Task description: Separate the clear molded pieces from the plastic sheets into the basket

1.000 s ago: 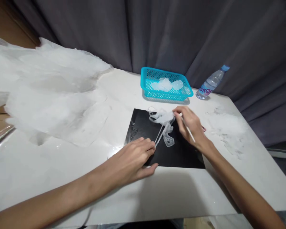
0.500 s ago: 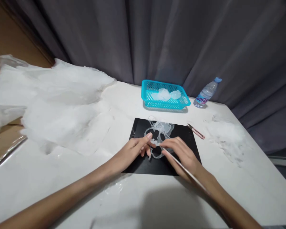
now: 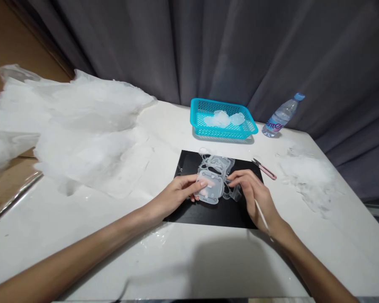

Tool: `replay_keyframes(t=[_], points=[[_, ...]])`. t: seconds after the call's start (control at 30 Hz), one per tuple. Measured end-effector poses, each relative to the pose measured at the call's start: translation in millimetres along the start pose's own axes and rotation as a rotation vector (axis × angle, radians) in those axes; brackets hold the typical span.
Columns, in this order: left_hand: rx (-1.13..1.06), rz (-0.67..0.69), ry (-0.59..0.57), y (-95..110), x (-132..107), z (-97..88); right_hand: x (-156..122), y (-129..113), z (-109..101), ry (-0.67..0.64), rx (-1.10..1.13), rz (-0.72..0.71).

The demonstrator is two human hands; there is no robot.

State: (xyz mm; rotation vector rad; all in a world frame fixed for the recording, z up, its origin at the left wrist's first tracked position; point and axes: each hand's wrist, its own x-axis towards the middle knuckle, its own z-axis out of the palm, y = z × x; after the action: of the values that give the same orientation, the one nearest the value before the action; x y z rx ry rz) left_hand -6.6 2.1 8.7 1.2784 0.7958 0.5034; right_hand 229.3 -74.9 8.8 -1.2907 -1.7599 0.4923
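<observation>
A floppy translucent plastic piece (image 3: pixel 213 179) with holes and loops lies on a black mat (image 3: pixel 217 210) in the middle of the white table (image 3: pixel 183 261). My left hand (image 3: pixel 177 194) pinches its left edge, fingers closed on it. My right hand (image 3: pixel 252 194) grips its right side and also holds a thin white stick (image 3: pixel 261 215) that runs back along my wrist.
A turquoise basket (image 3: pixel 224 125) with clear plastic pieces stands behind the mat. Small pink snips (image 3: pixel 264 169) lie right of the mat, a water bottle (image 3: pixel 281 117) beyond them. A big heap of white plastic film (image 3: pixel 72 130) covers the table's left. White scraps (image 3: pixel 306 176) lie at right.
The plastic piece went from a stretched tangle to a flatter folded sheet between both hands. My right hand came toward me from the mat's far side; the view shifted slightly.
</observation>
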Motion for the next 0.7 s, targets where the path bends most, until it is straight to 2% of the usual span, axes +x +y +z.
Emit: replay_keyframes(t=[0.13,0.23,0.5,0.7], points=[[-0.032,-0.008,0.039,4,-4,3.7,-2,0,11,-0.134,-0.081,0.16],[-0.037,0.024,0.052,4,-6,5.2,-2,-5,13,-0.216,-0.051,0.203],[-0.19,0.04,0.001,-4,-3,6.6,-1,-6,15,-0.145,0.33,0.382],[-0.236,0.025,-0.003,-2,-5,7.5,-1,0,10,-0.125,0.203,0.29]])
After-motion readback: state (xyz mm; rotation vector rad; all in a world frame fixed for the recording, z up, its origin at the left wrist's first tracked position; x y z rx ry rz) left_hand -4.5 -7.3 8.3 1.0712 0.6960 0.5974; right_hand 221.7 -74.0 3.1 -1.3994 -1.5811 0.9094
